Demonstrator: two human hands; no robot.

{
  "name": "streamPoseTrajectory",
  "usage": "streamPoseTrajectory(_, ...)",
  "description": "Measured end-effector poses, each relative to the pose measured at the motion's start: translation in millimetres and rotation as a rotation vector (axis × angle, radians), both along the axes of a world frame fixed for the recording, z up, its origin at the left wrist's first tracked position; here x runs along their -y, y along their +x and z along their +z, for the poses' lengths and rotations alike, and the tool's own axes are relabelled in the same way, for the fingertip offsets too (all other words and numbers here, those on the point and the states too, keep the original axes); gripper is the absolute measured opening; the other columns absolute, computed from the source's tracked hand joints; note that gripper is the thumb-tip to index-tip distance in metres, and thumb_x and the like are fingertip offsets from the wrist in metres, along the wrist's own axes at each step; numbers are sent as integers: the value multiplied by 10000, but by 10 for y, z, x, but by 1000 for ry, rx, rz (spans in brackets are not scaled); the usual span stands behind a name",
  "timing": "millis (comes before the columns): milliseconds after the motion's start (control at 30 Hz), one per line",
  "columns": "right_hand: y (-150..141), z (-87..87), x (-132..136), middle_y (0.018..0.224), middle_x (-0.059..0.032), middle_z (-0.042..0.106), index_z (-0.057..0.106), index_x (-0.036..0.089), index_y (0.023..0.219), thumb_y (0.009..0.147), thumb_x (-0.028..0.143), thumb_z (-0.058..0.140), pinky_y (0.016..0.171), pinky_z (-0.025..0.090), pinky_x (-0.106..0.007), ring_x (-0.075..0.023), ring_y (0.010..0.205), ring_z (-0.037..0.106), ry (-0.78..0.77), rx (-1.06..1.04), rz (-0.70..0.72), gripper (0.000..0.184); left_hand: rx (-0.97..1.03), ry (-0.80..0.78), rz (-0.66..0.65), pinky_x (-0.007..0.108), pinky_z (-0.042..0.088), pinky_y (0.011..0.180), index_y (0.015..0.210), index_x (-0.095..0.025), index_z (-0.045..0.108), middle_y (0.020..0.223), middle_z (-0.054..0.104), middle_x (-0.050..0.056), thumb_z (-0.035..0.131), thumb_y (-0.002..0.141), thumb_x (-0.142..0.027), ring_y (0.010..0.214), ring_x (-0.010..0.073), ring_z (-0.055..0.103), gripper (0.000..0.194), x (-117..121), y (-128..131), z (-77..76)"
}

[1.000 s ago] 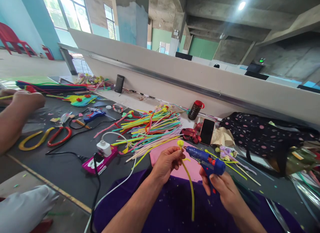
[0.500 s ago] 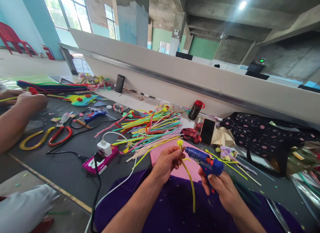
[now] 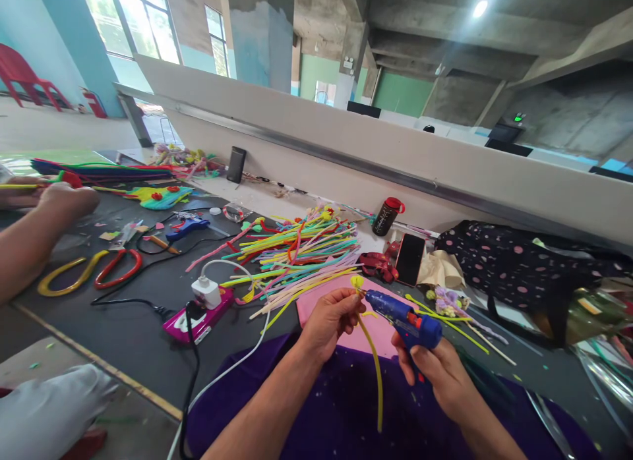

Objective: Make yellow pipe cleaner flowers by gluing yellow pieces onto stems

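Between thumb and fingers, my left hand point(image 3: 330, 321) pinches a yellow pipe cleaner point(image 3: 376, 364) just below its bunched, flower-like yellow head point(image 3: 357, 282). The pipe cleaner's long tail hangs down in a curve. My right hand point(image 3: 438, 368) is wrapped round the handle of a blue glue gun point(image 3: 403, 318) with red parts. The nozzle points left and meets the yellow head or its base; whether it touches is too small to tell. Beneath both hands lie a pink sheet point(image 3: 316, 295) and a dark purple cloth point(image 3: 336, 407).
A pile of coloured pipe cleaners point(image 3: 301, 256) spreads behind my hands. Left are a magenta power strip point(image 3: 198, 318), red-and-yellow-handled scissors point(image 3: 119, 267), another blue glue gun point(image 3: 188, 229) and a co-worker's hand point(image 3: 69, 200). A phone point(image 3: 410, 259), bottle point(image 3: 387, 216) and spotted bag point(image 3: 524, 269) stand right.
The hanging tail of the yellow pipe cleaner has swung slightly left and lower. My hands and the glue gun hold nearly the same place. The co-worker's hand has shifted a little right.
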State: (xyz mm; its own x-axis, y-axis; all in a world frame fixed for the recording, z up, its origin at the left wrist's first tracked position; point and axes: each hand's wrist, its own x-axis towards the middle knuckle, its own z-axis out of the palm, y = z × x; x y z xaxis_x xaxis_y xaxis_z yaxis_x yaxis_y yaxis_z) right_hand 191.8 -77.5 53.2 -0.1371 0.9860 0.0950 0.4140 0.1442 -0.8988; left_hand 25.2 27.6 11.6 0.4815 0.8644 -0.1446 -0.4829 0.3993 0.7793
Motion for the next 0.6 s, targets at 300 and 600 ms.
streamPoseTrajectory(300, 7, -8, -18, 553, -18, 517, 581, 140, 736, 883, 404, 325, 556, 364, -288, -147, 528, 494, 28, 39, 13, 396, 3, -13, -25, 156, 252, 364, 763, -144, 624, 637, 606, 8, 673, 658, -328, 410, 31, 438, 217, 5, -10, 28)
streamPoseTrajectory(600, 197, 12, 104, 896, -73, 575, 541, 186, 947, 733, 335, 568, 671, 427, -307, -218, 778, 546, 307, 477, -168, 262, 58, -84, 25, 127, 262, 352, 753, -120, 607, 629, 567, -2, 688, 637, -264, 420, 19, 422, 203, -71, -64, 98)
